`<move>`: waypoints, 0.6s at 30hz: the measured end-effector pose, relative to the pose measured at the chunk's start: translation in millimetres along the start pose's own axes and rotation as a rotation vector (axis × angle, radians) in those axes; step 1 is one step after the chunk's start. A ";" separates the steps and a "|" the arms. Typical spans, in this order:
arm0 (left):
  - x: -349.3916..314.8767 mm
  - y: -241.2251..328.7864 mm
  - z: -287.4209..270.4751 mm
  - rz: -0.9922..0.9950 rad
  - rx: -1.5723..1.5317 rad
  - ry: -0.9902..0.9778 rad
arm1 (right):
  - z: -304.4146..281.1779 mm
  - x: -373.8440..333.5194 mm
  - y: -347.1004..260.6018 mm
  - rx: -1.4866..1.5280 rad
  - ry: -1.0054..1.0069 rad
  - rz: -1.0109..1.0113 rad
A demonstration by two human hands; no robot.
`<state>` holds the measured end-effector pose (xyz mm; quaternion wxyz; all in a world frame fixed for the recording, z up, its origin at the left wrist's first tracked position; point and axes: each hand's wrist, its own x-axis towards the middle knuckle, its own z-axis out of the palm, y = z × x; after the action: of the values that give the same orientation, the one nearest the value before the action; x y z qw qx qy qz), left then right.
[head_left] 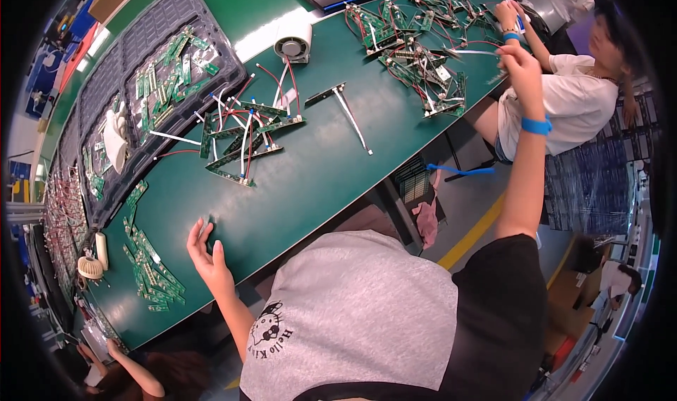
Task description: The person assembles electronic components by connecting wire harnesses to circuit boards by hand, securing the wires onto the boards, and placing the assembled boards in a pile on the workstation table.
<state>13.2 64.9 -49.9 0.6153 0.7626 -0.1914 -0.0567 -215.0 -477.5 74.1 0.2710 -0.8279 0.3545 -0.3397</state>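
My right hand [523, 70], with a blue band on its wrist, reaches out to the far right. Its fingertips are pinched on the end of a white-and-red cable [471, 51], which runs to a heap of wired green circuit boards [423, 77]. Over the near left of the green table [317, 179], my left hand [209, 260] has its thumb and fingers apart, with no held thing that I can make out. A single narrow board [326, 94] with a white cable lies mid-table. Left of it sits a cluster of wired boards [247, 140].
A small white fan [292, 43] stands at the far edge. Dark trays [211, 31] hold bare boards and a white glove [115, 140]. Loose narrow boards [151, 267] lie at the left. A co-worker [564, 108] sits at the right, hands near the heap; another person's arm [137, 373] shows lower left.
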 end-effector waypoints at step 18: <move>-5.3 2.8 -1.2 -0.020 -0.013 0.014 | 26.8 -6.5 152.1 0.289 0.196 0.468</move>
<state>8.0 67.4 -47.7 0.6210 0.7608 -0.1791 -0.0586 -259.5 -558.4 -49.9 0.4215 -0.6398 0.5082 -0.3933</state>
